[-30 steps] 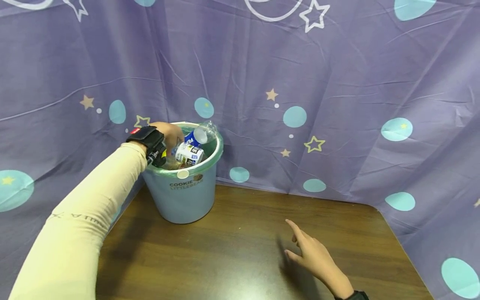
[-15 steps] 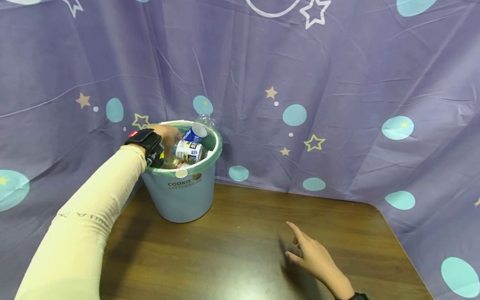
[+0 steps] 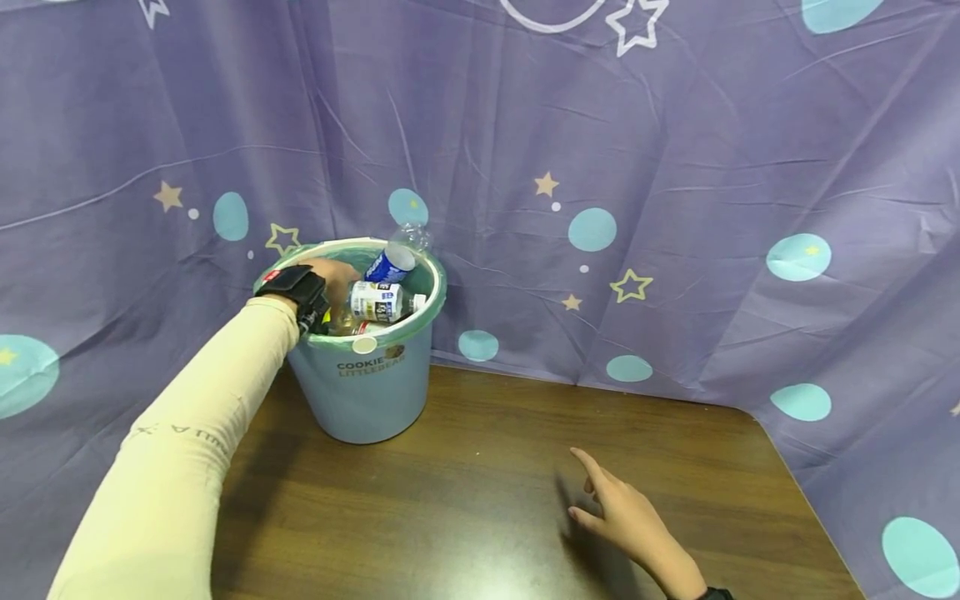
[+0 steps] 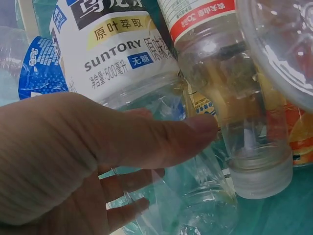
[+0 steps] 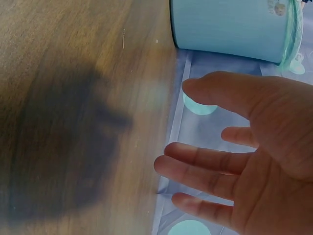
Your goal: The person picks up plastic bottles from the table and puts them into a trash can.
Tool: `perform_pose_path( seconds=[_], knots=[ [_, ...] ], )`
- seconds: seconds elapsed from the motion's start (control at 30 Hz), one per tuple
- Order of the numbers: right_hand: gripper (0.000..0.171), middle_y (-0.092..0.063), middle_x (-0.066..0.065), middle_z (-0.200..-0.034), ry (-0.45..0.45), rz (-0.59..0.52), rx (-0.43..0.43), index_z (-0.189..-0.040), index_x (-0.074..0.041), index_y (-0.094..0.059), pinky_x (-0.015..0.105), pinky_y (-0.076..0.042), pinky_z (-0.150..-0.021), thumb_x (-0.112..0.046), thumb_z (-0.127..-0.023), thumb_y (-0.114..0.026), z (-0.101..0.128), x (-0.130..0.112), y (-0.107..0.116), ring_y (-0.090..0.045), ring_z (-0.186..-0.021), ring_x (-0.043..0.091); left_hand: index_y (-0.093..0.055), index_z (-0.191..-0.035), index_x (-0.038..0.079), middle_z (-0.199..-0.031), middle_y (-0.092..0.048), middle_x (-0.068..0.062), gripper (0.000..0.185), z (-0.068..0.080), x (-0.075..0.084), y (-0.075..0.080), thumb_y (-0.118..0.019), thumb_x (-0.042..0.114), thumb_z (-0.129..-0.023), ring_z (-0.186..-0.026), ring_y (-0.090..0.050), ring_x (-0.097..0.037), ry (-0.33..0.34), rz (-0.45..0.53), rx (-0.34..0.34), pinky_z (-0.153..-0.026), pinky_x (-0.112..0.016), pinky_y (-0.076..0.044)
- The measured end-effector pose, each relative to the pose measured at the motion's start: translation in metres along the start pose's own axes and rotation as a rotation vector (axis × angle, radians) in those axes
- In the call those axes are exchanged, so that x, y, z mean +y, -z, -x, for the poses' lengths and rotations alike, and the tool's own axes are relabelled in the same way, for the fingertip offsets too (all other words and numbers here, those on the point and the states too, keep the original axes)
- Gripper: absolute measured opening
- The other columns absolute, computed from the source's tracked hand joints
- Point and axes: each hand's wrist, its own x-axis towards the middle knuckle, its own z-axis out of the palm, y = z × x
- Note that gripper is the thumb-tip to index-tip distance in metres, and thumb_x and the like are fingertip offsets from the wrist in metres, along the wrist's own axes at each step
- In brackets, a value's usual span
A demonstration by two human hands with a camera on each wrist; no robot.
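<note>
The left hand (image 3: 334,281) reaches into a bin (image 3: 367,396) lined with a green bag. In the left wrist view its thumb lies across clear plastic, with fingertips (image 4: 142,203) behind; it holds a clear plastic bottle (image 4: 168,105) with a white Suntory label near one end. Beside it lie a clear bottle with a translucent cap (image 4: 261,169) and a blue-labelled bottle (image 3: 390,264) standing higher toward the bin's far rim. Above the table the right hand (image 3: 626,512) hovers, holding nothing, with thumb and fingers extended.
The bin stands on the far left of a brown wooden table (image 3: 517,467). A purple curtain (image 3: 487,150) with stars and teal dots hangs behind and around the table.
The left hand stays in the bin and shifts slightly. The Suntory bottle turns toward level, and the blue-labelled bottle shifts a little. The right hand barely moves.
</note>
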Motion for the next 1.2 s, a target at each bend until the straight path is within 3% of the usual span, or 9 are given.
perform_pose_path(
  seconds=[0.17,0.37,0.63,0.83,1.2],
  knots=[
    [0.084,-0.071,0.006,-0.098,0.008,0.004,-0.001,-0.152,-0.009,-0.041,0.020,-0.039,-0.055,-0.021,-0.082,-0.085,0.001,-0.001,0.001,-0.041,-0.060,0.000,-0.065,-0.116,0.006,-0.110,-0.065,-0.010,0.050,0.001,0.001,0.003,-0.084,-0.001,-0.070,-0.100,-0.058,-0.028,0.008,0.032,-0.002,-0.087,-0.044,-0.057],
    [0.084,-0.070,0.005,-0.098,0.005,-0.002,-0.004,-0.152,-0.010,-0.041,0.020,-0.039,-0.055,-0.021,-0.082,-0.084,0.002,-0.003,0.003,-0.041,-0.061,0.000,-0.057,-0.135,-0.001,-0.132,-0.062,-0.020,0.069,0.006,0.004,0.009,-0.085,0.004,-0.072,-0.119,-0.059,-0.036,-0.003,-0.028,0.002,-0.098,-0.048,-0.055],
    [0.083,-0.069,0.004,-0.097,-0.005,0.001,-0.010,-0.152,-0.009,-0.042,0.020,-0.039,-0.056,-0.020,-0.081,-0.085,0.004,-0.007,0.005,-0.042,-0.062,0.000,-0.050,-0.147,0.007,-0.147,-0.051,-0.025,0.087,0.015,0.007,0.016,-0.088,0.010,-0.068,-0.132,-0.050,-0.042,0.013,-0.019,0.027,-0.104,-0.056,-0.049],
    [0.083,-0.069,0.003,-0.098,-0.012,0.010,-0.018,-0.152,-0.009,-0.042,0.021,-0.041,-0.057,-0.022,-0.082,-0.085,0.005,-0.009,0.008,-0.048,-0.066,0.002,-0.050,-0.145,0.005,-0.147,-0.050,-0.027,0.086,0.023,0.010,0.026,-0.088,0.013,-0.069,-0.134,-0.048,-0.045,-0.030,-0.014,0.039,-0.108,-0.059,-0.045],
    [0.081,-0.069,0.004,-0.098,0.029,0.043,0.001,-0.150,-0.007,-0.042,0.021,-0.047,-0.060,-0.022,-0.082,-0.084,0.007,-0.010,0.015,-0.060,-0.074,0.007,-0.042,-0.153,0.006,-0.160,-0.033,-0.027,0.082,0.047,0.027,0.056,-0.080,0.025,-0.083,-0.145,-0.034,-0.049,-0.095,0.020,0.034,-0.116,-0.063,-0.035]
  ],
)
